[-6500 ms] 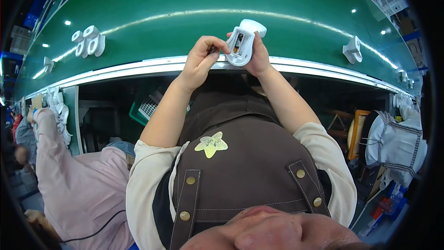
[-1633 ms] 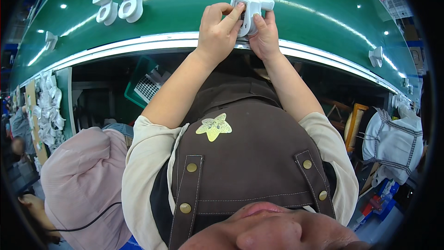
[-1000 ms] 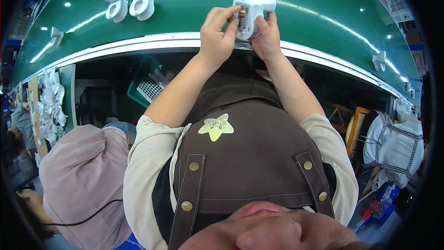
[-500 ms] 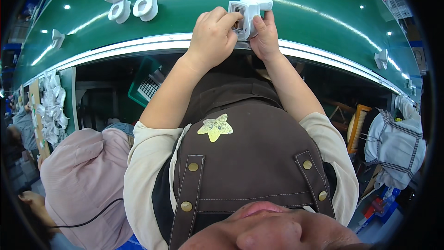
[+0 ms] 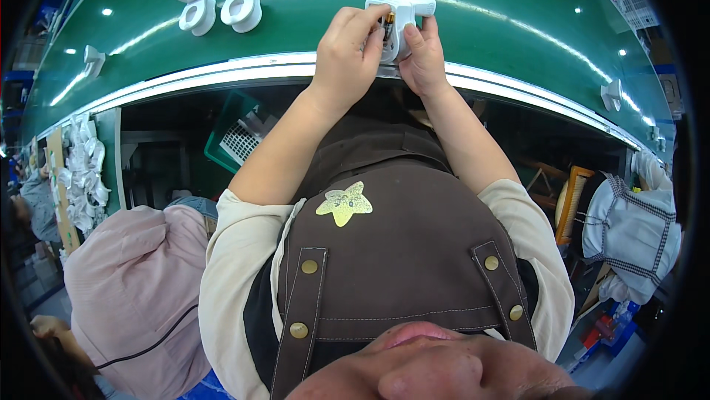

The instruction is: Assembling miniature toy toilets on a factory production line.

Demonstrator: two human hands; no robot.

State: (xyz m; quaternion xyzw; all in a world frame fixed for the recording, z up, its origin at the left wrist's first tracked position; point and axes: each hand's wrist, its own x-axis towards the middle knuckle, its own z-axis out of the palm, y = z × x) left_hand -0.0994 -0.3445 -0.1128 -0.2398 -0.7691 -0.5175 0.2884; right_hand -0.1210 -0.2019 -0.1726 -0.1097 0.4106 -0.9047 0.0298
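Note:
A small white toy toilet [image 5: 405, 8] is held on its side at the near edge of the green work surface, its open base facing left. My right hand [image 5: 423, 57] grips its right side, with the thumb on the white body. At the open base, my left hand [image 5: 349, 56] is closed, its forefinger and thumb pinching a dark battery [image 5: 390, 19] with a copper-coloured end. That battery sits at the mouth of the compartment, and my fingers hide part of it.
Two white toy toilets [image 5: 239, 8] stand at the back left of the green surface [image 5: 310, 15]. More small white pieces lie near its left and right ends. A green basket [image 5: 238, 137] is below the edge, and a person in pink [image 5: 137, 289] sits at left.
My left hand has shifted slightly, from a finger pressing into the compartment to a pinch with the battery's copper end showing. The two toy toilets at left have slid a little to the right.

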